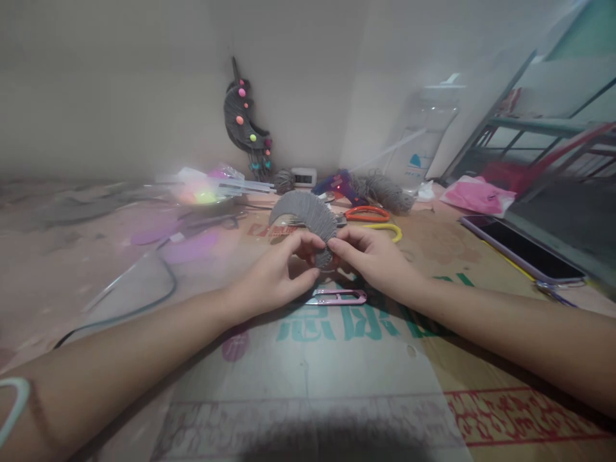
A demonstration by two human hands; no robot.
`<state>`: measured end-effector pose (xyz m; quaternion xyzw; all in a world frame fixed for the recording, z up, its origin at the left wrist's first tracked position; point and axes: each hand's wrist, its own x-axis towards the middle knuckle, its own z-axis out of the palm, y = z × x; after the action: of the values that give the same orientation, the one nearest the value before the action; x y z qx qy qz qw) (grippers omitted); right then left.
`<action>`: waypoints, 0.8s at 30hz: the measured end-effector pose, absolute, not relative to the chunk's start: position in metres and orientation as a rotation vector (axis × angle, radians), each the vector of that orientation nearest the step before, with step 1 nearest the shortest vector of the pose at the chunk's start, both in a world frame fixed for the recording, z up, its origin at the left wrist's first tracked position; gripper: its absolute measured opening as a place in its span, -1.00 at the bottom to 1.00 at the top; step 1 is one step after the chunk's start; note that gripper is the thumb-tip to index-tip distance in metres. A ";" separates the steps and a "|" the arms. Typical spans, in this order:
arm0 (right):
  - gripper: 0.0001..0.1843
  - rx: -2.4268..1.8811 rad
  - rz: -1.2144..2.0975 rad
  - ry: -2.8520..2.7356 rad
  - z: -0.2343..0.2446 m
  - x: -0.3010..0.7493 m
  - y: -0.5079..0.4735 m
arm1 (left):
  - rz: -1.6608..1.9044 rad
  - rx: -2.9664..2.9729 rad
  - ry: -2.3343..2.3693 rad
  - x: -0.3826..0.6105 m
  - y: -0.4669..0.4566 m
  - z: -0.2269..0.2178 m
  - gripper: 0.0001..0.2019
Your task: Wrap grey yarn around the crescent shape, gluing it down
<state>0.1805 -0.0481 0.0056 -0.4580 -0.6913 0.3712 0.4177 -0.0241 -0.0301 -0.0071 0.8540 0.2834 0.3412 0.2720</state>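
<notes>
Between my two hands, above the middle of the table, is a crescent shape wrapped in grey yarn [310,210]. My left hand [283,269] pinches its lower end from the left, thumb below and fingers behind. From the right, my right hand [368,256] grips the same end, its thumb on the wrapped yarn. Just under the hands lie small pink thread snips [339,297]. Behind the crescent are orange-handled scissors [368,213] and a yellow handle [392,231], partly hidden by my right hand.
A finished-looking grey crescent with coloured pompoms [238,119] leans on the wall. Around it are glue sticks [250,185], a blue glue gun [339,186], grey yarn [387,191] and a plastic bottle [421,144]. A phone [522,249] lies right; a cable [139,313] curves left.
</notes>
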 end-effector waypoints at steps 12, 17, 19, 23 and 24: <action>-0.72 -1.136 0.936 -1.727 0.006 0.180 -0.049 | 0.879 2.379 0.787 -0.024 -0.033 -0.005 -0.68; -0.72 -1.140 0.950 -1.758 0.007 0.180 -0.048 | 0.907 2.384 0.846 -0.022 -0.032 -0.008 -0.77; -0.74 -1.142 0.960 -1.762 0.007 0.179 -0.048 | 0.898 2.380 0.873 -0.022 -0.032 -0.008 -0.78; -0.75 -1.146 0.959 -1.770 0.009 0.178 -0.049 | 0.887 2.356 0.900 -0.022 -0.032 -0.007 -0.80; -0.74 -1.149 0.962 -1.776 0.009 0.178 -0.049 | 0.890 2.348 0.901 -0.022 -0.032 -0.007 -0.82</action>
<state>0.1779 -0.0491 0.0088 -0.4538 -0.7013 0.3798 0.3976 -0.0224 -0.0321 -0.0070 0.8556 0.3282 0.3242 0.2348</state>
